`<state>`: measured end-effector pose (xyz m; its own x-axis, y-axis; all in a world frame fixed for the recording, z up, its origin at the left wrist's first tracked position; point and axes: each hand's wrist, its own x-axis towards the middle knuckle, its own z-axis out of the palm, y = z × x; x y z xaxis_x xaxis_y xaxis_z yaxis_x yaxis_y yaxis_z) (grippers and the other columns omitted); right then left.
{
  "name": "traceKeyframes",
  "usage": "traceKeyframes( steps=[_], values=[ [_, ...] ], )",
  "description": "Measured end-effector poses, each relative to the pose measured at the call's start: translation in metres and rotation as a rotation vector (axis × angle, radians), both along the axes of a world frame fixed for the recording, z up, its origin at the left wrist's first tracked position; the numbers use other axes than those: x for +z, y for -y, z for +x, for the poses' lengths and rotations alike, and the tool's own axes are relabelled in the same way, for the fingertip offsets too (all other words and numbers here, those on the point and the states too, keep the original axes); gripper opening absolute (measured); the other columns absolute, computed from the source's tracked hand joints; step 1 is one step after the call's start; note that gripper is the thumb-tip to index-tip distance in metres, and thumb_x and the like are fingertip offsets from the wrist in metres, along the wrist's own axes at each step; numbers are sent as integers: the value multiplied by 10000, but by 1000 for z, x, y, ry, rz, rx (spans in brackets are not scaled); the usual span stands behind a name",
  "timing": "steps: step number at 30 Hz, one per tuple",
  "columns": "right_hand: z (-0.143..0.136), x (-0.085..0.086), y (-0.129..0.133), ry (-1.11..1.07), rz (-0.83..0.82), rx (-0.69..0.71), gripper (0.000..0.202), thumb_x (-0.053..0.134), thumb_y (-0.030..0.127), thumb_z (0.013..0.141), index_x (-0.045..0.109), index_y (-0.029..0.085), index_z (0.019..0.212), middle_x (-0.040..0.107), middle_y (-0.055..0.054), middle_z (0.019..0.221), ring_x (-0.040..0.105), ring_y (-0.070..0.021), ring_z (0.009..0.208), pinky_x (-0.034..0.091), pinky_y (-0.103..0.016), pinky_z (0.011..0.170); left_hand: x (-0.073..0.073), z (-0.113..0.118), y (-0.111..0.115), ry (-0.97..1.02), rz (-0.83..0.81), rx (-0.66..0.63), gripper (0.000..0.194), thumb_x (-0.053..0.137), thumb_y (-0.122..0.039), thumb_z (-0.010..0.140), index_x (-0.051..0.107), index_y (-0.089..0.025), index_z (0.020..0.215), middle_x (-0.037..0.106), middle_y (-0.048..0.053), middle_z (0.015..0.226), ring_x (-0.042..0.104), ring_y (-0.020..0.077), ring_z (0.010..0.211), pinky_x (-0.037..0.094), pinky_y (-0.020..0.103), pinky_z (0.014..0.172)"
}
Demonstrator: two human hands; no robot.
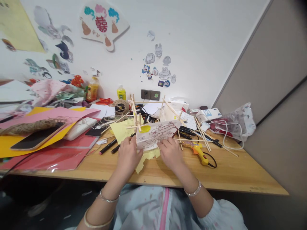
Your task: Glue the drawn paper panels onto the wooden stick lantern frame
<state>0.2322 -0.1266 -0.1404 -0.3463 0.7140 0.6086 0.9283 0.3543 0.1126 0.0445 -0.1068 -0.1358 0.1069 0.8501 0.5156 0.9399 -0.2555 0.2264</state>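
Observation:
A white paper panel (157, 132) with drawn flowers, dark red branches and a yellow patch is joined to a frame of thin wooden sticks (139, 119). My left hand (128, 153) grips the panel's lower left edge, fingers closed round it. At the lower right edge, my right hand (171, 153) pinches the same panel between thumb and fingers. Torn yellow paper (147, 157) lies beneath it on the wooden table (216, 174). Just right of my right hand is a yellow glue gun (200, 153).
Coloured sheets (72, 156), a phone (38, 137) and twine (31, 126) cover the left side. Black markers (109, 146) lie near my left hand. Loose sticks (202, 135), a white cable (226, 135) and a plastic bag (240, 123) are at right. Bottles (121, 92) stand by the wall.

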Motion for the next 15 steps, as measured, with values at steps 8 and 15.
traceKeyframes(
  steps=[8, 15],
  values=[
    [-3, 0, -2, -10, -7, -8, 228, 522, 94, 858, 691, 201, 967, 636, -66, 867, 463, -217, 864, 300, -329, 704, 3, 1, 1, -7, -21, 5, 367, 590, -233, 744, 530, -131, 1092, 565, 134, 1010, 553, 302, 940, 483, 399, 802],
    [-7, 3, -3, -26, -30, -45, 216, 520, 124, 876, 701, 201, 965, 628, -82, 901, 463, -230, 896, 309, -343, 739, 2, 0, 0, -13, -33, -11, 351, 589, -228, 751, 543, -118, 1081, 570, 144, 1018, 551, 305, 945, 485, 397, 799]
  ],
)
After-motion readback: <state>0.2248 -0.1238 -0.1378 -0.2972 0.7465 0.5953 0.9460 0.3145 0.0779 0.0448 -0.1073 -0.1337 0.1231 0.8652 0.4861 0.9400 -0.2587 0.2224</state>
